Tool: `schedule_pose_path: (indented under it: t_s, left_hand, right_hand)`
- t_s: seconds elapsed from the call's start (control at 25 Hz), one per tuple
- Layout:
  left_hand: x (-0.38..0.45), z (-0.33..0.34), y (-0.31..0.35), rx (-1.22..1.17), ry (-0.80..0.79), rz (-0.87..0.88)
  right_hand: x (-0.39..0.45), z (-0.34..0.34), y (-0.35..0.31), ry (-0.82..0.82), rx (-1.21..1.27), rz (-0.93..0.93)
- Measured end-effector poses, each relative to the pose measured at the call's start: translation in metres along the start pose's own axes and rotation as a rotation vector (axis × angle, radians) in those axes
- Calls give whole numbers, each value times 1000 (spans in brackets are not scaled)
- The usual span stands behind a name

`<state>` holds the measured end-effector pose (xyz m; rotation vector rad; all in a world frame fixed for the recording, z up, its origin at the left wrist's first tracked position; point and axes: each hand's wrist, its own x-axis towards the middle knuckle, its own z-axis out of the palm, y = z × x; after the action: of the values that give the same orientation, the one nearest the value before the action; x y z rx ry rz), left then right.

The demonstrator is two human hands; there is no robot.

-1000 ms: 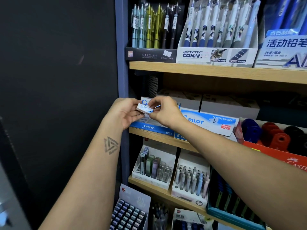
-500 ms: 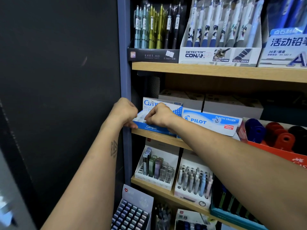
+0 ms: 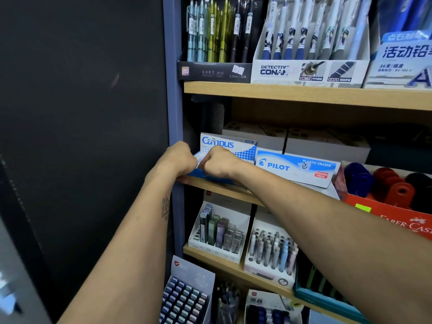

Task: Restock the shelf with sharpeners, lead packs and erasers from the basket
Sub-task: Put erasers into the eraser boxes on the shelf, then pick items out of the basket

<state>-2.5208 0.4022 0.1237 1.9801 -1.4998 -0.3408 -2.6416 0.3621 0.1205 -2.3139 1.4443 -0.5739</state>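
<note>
At the left end of the middle shelf, the left hand (image 3: pixel 177 160) and right hand (image 3: pixel 219 163) sit knuckles-up, fingers curled down into the Campus eraser box (image 3: pixel 230 146), so I cannot tell whether they are pinching anything. Best to seat the eraser flat among its row and keep the box from sliding. A second ago that eraser was pinched between both hands above the box; now it is hidden, presumably inside.

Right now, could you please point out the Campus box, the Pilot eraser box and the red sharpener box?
Campus box (image 3: pixel 228 143), head view, upright header card.
Pilot eraser box (image 3: pixel 294 167), head view, front flap.
Red sharpener box (image 3: pixel 385 215), head view, front wall.
</note>
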Motion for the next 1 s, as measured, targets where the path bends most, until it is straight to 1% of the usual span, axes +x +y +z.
schedule_pose_path:
  t_s: [0.08,0.16,0.32,0.48,0.52,0.56,0.6,0.68,0.72,0.76,0.84,0.92,1.0]
  left_hand:
    - [-1,0,-1,19,6,-6]
    - [-3,-1,4,3,30,-9]
    - [-14,5,35,-136,64,87]
    - [-30,23,72,-123,-12,238]
    - [-33,29,78,-75,-19,283]
    - [-35,34,80,1,-13,314]
    - [-36,40,79,86,-5,327]
    - [-40,54,73,225,-39,330]
    - [-42,61,68,277,-72,338]
    - [-44,68,64,315,-88,347]
    - [-47,77,60,342,-44,342]
    - [-50,76,63,314,8,327]
    - [-50,73,65,310,2,328]
  right_hand:
    - [-9,-5,1,-40,22,-37]
    - [-20,-15,5,-20,75,-73]
    - [-39,-41,27,155,196,-75]
    - [-67,-77,53,321,306,-7]
    - [-77,-86,61,348,275,4]
    - [-86,-93,68,341,168,6]
    - [-96,-97,75,293,-10,2]
    - [-118,-97,87,130,-392,-1]
    - [-127,-93,91,62,-522,-4]
    - [-134,-88,95,28,-595,-8]
    - [-142,-83,99,41,-648,-24]
    - [-142,-80,98,82,-636,-17]
    - [-141,-79,98,97,-609,7]
